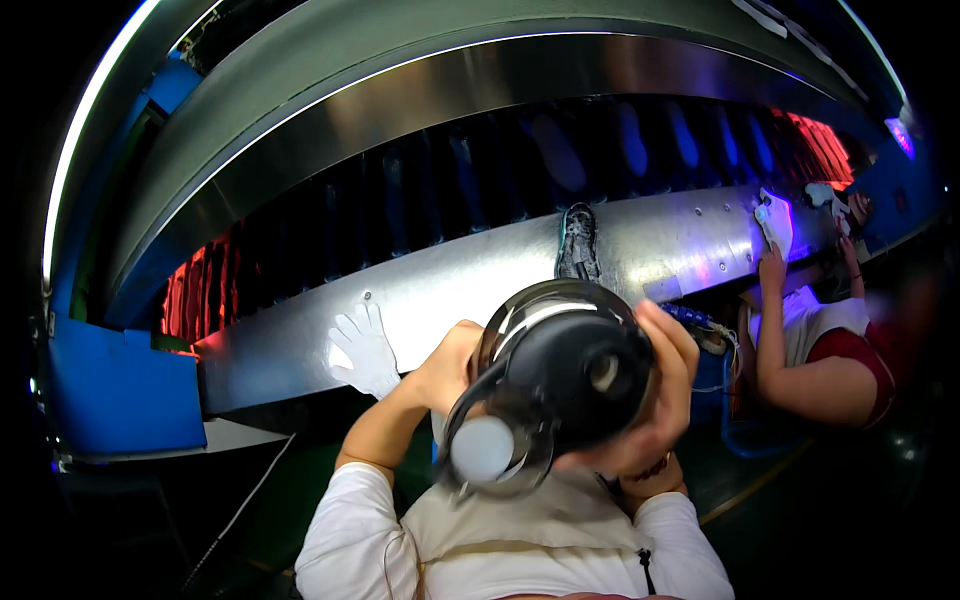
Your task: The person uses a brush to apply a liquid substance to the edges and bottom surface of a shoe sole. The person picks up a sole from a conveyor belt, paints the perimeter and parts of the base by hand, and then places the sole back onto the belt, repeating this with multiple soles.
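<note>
A large dark drinking bottle (575,375) is held up close in front of me, its black lid showing a small round spout hole. A clear cap with a pale round disc (482,449) hangs open at the lid's lower left. My left hand (450,368) is closed against the bottle's left side, its fingers mostly hidden behind it. My right hand (655,400) wraps the right side, slightly blurred. A white glove (366,348) rests at the near edge of the metal ledge, just beyond my left forearm. Past the bottle, a dark laced shoe (578,243) sits on the ledge.
A long metal ledge (470,272) runs along a machine with a dark slot, where several sole-shaped pieces (632,140) show. Red-lit strips (200,290) hang at both ends. At right, a co-worker (815,350) handles a pale piece (775,222). A blue box (125,385) stands left.
</note>
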A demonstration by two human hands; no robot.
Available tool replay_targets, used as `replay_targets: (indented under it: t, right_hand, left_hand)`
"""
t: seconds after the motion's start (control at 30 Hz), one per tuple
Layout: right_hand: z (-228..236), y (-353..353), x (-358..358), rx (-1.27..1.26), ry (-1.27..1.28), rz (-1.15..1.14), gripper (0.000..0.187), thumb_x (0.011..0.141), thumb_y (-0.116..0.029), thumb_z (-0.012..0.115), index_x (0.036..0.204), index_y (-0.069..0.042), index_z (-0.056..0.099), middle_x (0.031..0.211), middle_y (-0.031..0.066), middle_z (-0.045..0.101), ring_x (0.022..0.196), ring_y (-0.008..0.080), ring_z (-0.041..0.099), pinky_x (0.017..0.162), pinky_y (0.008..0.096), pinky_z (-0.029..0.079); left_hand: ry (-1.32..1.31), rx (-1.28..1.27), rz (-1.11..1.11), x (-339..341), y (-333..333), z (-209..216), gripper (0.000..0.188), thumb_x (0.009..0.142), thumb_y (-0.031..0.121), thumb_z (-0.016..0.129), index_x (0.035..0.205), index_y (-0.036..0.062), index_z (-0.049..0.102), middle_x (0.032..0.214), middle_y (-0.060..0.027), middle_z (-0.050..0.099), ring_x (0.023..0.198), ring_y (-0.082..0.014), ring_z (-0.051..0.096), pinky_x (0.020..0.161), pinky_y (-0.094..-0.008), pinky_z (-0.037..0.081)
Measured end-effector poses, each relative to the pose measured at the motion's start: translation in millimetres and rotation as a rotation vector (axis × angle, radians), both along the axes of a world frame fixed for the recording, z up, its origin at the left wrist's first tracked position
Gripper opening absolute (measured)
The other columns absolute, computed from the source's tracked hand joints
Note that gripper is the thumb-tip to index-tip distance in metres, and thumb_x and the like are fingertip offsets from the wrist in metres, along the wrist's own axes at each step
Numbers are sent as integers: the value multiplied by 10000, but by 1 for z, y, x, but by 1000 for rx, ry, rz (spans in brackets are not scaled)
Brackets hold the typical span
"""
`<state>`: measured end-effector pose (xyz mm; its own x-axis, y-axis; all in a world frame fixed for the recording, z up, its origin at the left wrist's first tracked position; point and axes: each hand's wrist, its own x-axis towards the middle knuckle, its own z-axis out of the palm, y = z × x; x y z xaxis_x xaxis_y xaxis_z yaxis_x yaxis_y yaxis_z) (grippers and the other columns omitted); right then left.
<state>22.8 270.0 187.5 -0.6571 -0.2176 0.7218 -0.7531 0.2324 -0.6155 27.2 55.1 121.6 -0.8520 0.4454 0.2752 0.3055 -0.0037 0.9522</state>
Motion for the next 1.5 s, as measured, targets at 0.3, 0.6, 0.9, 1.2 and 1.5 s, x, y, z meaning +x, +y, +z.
replay_targets:
  t: [0.3, 0.6, 0.9, 1.2, 1.5]
  right_hand:
    - [6, -11, 34, -259, 259, -101, 566, 692, -363, 656, 1048, 4, 413, 1037, 111, 442, 867, 213, 530, 890, 440, 406]
    - [19, -17, 17, -415, 401, 40, 478, 776, -290, 547, 1121, -11, 370, 1074, 148, 459, 894, 220, 538, 896, 448, 394]
    - [33, -4, 5, -382, 415, 212, 401, 860, -216, 439, 1194, -26, 327, 1112, 184, 475, 922, 227, 546, 902, 456, 383]
    - [38, -2, -2, -442, 481, 246, 240, 906, -174, 373, 1105, -50, 317, 1005, 147, 450, 844, 197, 537, 879, 499, 375]
    - [63, -57, -15, -908, 835, -146, 129, 879, -174, 400, 779, -92, 388, 705, -27, 370, 610, 97, 504, 828, 577, 366]
  left_hand:
    - [458, 52, -127, -3, -5, 58, 222, 467, 126, 641, 543, 52, 446, 486, -56, 400, 384, -220, 380, 373, -285, 269]
    - [825, -11, -104, -26, -9, 103, 276, 390, 95, 608, 645, 21, 530, 562, -58, 470, 424, -232, 418, 370, -286, 311]
    - [1039, -138, -125, -40, -14, 148, 309, 469, 119, 645, 749, 9, 577, 560, -54, 462, 422, -221, 416, 364, -282, 314]
    - [1144, -204, -106, -42, -12, 166, 280, 519, 146, 651, 749, 4, 580, 570, -62, 497, 434, -213, 459, 375, -270, 355]
    - [1236, -263, -61, -43, -10, 181, 266, 513, 142, 620, 739, 8, 582, 593, -69, 518, 463, -219, 487, 403, -268, 392]
